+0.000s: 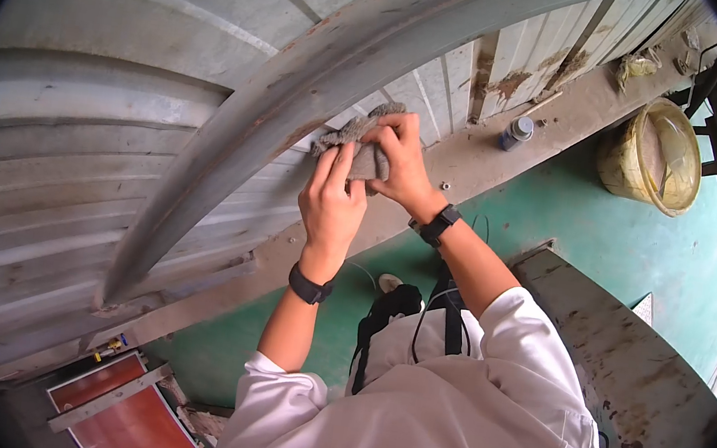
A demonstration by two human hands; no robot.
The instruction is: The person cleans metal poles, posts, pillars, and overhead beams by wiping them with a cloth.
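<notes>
Both hands meet on a crumpled grey-brown cloth in front of the corrugated metal wall, just beside a curved grey metal beam. My left hand has its fingers pressed on the cloth's lower left part. My right hand grips the cloth from the right, fingers bent over its upper part. Part of the cloth is hidden behind the fingers. Each wrist wears a black band.
A ledge runs along the wall's foot, bearing a small capped bottle. A dirty yellowish bucket stands right on the green floor. A stained metal surface lies at right, red panels lower left.
</notes>
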